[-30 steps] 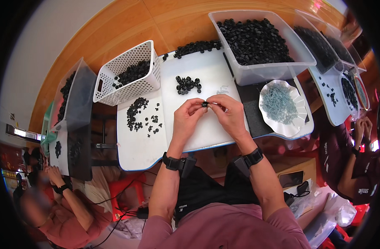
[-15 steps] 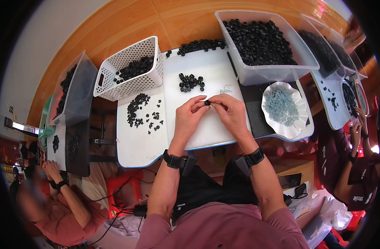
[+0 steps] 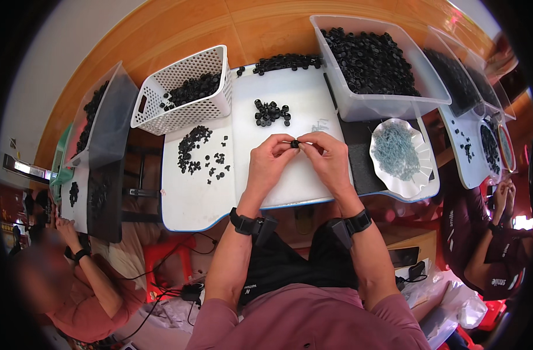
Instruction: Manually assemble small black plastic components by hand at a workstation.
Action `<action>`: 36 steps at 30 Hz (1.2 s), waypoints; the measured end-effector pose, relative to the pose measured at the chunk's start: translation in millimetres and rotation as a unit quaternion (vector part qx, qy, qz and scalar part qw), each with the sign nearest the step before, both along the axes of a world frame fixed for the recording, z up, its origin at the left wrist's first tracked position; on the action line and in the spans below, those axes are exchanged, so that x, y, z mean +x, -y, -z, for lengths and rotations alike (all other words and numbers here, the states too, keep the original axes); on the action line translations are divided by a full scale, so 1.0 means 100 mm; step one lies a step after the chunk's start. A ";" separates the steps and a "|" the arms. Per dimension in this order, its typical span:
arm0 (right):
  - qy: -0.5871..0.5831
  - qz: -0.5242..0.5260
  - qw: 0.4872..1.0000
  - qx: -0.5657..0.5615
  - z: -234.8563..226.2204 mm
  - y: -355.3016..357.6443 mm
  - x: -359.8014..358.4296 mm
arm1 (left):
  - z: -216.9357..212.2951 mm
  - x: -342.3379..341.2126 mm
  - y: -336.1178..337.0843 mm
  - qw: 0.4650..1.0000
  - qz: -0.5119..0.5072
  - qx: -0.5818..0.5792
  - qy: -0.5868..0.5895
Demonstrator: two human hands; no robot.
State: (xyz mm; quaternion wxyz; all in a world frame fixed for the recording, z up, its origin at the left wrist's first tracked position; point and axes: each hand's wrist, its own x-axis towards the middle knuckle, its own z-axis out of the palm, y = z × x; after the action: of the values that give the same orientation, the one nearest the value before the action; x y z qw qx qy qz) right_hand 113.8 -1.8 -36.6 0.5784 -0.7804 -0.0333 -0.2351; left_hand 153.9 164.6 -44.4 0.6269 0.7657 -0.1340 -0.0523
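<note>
1. while both hands work at the centre, the orange wooden table (image 3: 179,29) spans the whole top of the view, with a white work board (image 3: 190,198) laid across it.
2. clear plastic bin (image 3: 389,102) at upper right is heaped with small black caps; a grey bin (image 3: 112,125) sits at far left, also holding black pieces.
3. white perforated basket (image 3: 211,105) stands upper left of the board, partly filled with black parts.
4. white scalloped dish (image 3: 421,184) sits right of the hands on a black mat, holding a tangle of thin pale metal bits, maybe springs, too small to tell.
5. other people sit at left and right edges, their hands well apart from this work.
6. left hand (image 3: 269,163) and right hand (image 3: 330,160) meet fingertip to fingertip above the board, both pinched shut on one small black cap (image 3: 294,143) held between them.
7. loose scatter of black pieces (image 3: 196,151) lies left of the hands; a small cluster of caps (image 3: 271,112) lies just above them.
8. judgement: fitting step looks to be in hand. to do it well, keep the pinch light, keep the cap square to the fingertips, hold it low over the board so a slip lands there, and avoid twisting.
</note>
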 end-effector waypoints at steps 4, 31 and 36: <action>0.019 0.000 1.000 0.001 0.01 -0.01 0.01 | -0.06 -0.03 0.01 1.000 -0.002 -0.001 -0.004; -0.014 0.001 1.000 0.002 0.00 -0.01 0.01 | -0.06 -0.05 0.02 0.999 -0.010 0.027 0.043; -0.008 0.006 1.000 0.003 0.01 -0.03 0.02 | -0.04 -0.06 0.03 0.997 -0.013 0.043 0.055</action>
State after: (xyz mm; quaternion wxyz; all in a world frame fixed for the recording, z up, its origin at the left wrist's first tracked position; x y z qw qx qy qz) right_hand 115.3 1.0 -37.5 0.5800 -0.7806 -0.0232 -0.2319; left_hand 148.4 161.3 -40.5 0.5856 0.7954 -0.1562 -0.0077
